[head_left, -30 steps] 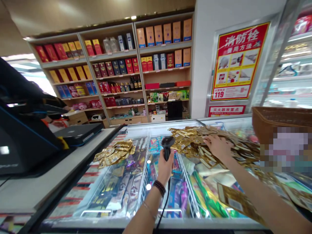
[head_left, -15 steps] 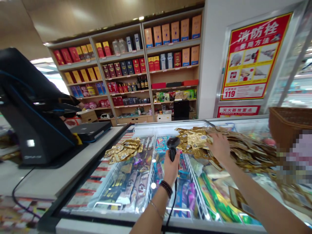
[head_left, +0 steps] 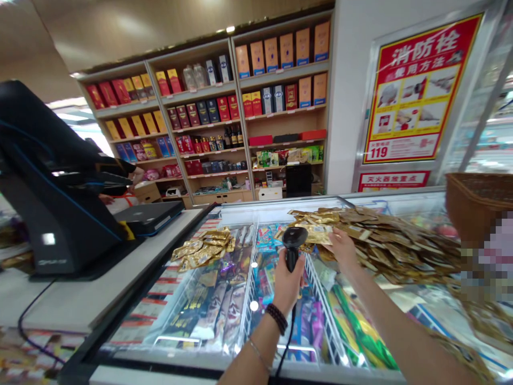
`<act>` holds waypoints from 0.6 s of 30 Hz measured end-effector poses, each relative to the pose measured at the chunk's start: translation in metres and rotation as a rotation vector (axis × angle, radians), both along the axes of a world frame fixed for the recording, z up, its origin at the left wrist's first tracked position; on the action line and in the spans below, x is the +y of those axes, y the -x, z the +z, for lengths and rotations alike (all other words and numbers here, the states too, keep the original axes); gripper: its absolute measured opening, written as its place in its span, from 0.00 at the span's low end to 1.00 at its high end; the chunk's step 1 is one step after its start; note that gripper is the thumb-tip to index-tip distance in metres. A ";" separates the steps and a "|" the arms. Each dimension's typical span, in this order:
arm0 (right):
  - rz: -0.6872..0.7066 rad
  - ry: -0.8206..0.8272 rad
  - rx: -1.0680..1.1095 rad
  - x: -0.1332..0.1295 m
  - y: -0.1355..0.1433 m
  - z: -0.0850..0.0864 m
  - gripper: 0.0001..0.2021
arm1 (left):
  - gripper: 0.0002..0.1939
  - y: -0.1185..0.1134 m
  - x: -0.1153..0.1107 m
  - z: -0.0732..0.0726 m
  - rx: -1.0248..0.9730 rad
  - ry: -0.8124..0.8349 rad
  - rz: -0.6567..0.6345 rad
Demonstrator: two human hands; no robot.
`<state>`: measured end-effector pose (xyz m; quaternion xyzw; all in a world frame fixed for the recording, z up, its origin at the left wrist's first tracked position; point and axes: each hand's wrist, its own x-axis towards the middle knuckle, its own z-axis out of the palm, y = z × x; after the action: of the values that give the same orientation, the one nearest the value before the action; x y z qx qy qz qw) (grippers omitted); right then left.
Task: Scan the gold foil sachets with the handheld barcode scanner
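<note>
My left hand (head_left: 287,283) is wrapped around the handle of a black barcode scanner (head_left: 295,238), its cable hanging down below the wrist. The scanner's head points away from me, above the glass top of the freezer. Just to its right, my right hand (head_left: 343,249) pinches the edge of a gold foil packet (head_left: 318,234), which lies partly behind the scanner. A large heap of gold packets (head_left: 404,243) spreads to the right of my right hand. On the left part of the glass sits a smaller pile of gold packets (head_left: 204,247).
Under the freezer's glass are wire baskets (head_left: 247,299) with colourful wrapped goods. A black checkout terminal (head_left: 52,214) and a flat black device (head_left: 149,216) stand on the left counter. A brown basket (head_left: 476,200) is at right. Someone's arm (head_left: 137,174) shows behind the terminal.
My right hand has moved left from the heap and now pinches a gold packet near the scanner. My left hand has shifted slightly right with the scanner.
</note>
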<state>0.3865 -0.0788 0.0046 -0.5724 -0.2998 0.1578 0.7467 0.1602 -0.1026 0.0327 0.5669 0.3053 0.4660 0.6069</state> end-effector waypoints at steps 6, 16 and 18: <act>0.042 -0.001 0.083 0.009 0.011 -0.015 0.23 | 0.30 -0.004 -0.011 0.003 0.017 0.039 -0.056; 0.024 -0.003 0.033 0.010 0.013 -0.027 0.31 | 0.33 -0.004 -0.016 0.007 0.004 0.079 -0.111; 0.016 0.003 0.011 0.011 0.012 -0.029 0.31 | 0.33 -0.003 -0.018 0.010 0.013 0.082 -0.112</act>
<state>0.3745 -0.0677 -0.0239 -0.5703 -0.3003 0.1674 0.7460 0.1633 -0.1206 0.0427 0.5606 0.2960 0.4148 0.6527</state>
